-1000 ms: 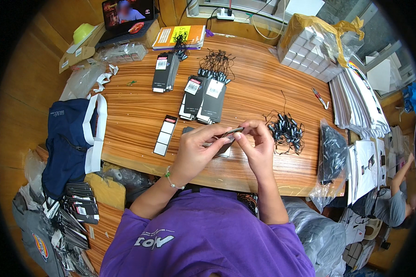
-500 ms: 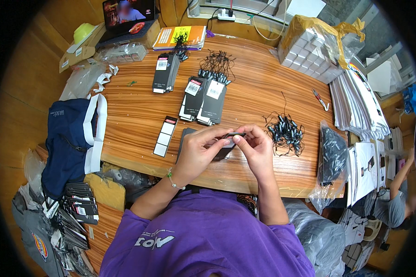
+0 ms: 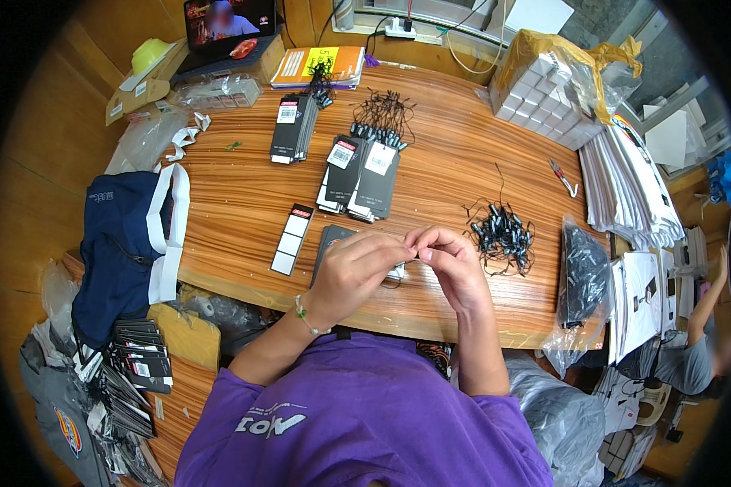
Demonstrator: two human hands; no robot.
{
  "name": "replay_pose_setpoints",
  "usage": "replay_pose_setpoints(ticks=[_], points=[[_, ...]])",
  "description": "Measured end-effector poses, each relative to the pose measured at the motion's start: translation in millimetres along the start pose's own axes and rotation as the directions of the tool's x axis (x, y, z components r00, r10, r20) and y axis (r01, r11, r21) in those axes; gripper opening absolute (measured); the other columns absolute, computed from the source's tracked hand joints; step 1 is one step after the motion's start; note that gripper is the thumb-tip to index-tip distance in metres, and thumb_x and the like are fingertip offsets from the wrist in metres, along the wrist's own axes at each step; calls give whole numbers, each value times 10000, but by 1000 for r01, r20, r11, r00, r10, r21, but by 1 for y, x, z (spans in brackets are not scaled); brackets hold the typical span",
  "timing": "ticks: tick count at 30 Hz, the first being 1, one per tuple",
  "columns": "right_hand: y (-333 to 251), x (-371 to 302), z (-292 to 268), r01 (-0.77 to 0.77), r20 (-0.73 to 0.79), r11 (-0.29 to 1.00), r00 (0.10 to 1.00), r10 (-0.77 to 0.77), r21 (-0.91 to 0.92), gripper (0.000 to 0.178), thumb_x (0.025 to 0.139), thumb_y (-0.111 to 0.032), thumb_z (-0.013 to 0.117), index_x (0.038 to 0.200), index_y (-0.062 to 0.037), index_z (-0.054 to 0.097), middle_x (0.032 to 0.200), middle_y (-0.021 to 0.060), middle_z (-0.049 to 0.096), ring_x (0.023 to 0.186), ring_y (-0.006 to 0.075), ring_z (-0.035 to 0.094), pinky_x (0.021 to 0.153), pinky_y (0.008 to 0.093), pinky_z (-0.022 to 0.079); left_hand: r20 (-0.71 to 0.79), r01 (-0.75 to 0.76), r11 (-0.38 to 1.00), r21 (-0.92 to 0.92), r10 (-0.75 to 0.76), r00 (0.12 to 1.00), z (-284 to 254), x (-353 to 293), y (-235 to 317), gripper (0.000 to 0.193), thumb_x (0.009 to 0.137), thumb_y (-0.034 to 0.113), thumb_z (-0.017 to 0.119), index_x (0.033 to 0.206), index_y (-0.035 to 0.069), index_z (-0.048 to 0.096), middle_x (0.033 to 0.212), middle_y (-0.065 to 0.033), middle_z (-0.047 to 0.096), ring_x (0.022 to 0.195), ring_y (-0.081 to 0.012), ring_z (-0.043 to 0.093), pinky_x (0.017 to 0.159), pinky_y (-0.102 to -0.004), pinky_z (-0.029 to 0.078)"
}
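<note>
At the table's near edge my left hand (image 3: 353, 268) and my right hand (image 3: 451, 264) meet, both closed in a pinch at the fingertips. Between them is a thin dark string, mostly covered by the fingers. Below the left fingers shows a bit of a hang tag (image 3: 397, 273) with a white patch and a dark loop; the left hand hides the remainder. A stack of grey hang tags (image 3: 333, 237) lies partly under the left hand. Beside it is a black-topped strip with white labels (image 3: 289, 241). Right of my right hand sits a tangle of black tag strings (image 3: 502, 235).
Strung tag stacks (image 3: 357, 180) and another bundle (image 3: 293, 130) lie farther back. Red-handled snippers (image 3: 562, 177), a bag of black strings (image 3: 585, 272) and paper piles (image 3: 629, 183) are at right. A navy garment (image 3: 122, 243) hangs at left; a laptop (image 3: 227, 28) stands behind.
The dark hang tag that was upright between my hands has dropped mostly out of sight under the left hand. My fingertips have come together in a tighter pinch.
</note>
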State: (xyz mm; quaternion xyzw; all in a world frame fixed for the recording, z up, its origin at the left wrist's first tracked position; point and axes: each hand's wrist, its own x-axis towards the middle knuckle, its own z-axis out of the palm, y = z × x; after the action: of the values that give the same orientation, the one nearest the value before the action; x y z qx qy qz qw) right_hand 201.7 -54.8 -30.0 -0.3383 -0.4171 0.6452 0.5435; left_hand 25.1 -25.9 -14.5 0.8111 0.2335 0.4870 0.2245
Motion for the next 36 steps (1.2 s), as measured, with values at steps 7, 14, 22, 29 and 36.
replay_pose_setpoints(ticks=[7, 14, 22, 29, 36], points=[[-8, 5, -5, 46, -111, 892, 994, 5, 449, 45, 875, -103, 525, 879, -59, 536, 781, 64, 558, 796, 183, 542, 829, 338, 429, 63, -23, 1000, -19, 24, 998, -3, 1, -4, 191, 665, -76, 660, 831, 18, 646, 803, -82, 644, 751, -220, 634, 633, -296, 501], [-32, 1, -1, 396, -198, 847, 917, -345, 355, 75, 918, -147, 503, 945, -79, 487, 709, 36, 495, 650, 149, 461, 747, 368, 428, 203, 355, 920, -163, -321, 925, -6, -12, -10, 293, 711, -24, 679, 993, 21, 613, 947, -88, 622, 837, -194, 620, 680, -292, 509], [-44, -28, -9, 330, -334, 925, 864, -376, -190, 184, 853, -1, 543, 1034, -14, 509, 769, 77, 571, 702, 128, 530, 660, 247, 436, 124, 603, 732, 318, -662, 739, -95, -41, -110, 488, 803, 259, 645, 1229, 68, 503, 1132, -138, 527, 1103, -295, 473, 940, -354, 386], [-47, -34, -18, 279, -342, 911, 861, -377, -304, 132, 850, 11, 542, 981, 7, 548, 785, 92, 599, 668, 115, 529, 616, 221, 427, 319, 540, 757, 367, -648, 692, -102, -41, -132, 499, 665, 127, 742, 1138, 73, 592, 1142, -96, 500, 1074, -258, 478, 924, -333, 396], [-47, -36, -16, 245, -361, 901, 854, -376, -359, 122, 860, -13, 536, 982, 0, 544, 740, 70, 587, 643, 95, 518, 566, 201, 402, 83, 445, 826, 347, -500, 862, -99, -49, -104, 411, 686, 56, 718, 1076, 43, 591, 1087, -70, 544, 986, -229, 535, 874, -316, 436]])
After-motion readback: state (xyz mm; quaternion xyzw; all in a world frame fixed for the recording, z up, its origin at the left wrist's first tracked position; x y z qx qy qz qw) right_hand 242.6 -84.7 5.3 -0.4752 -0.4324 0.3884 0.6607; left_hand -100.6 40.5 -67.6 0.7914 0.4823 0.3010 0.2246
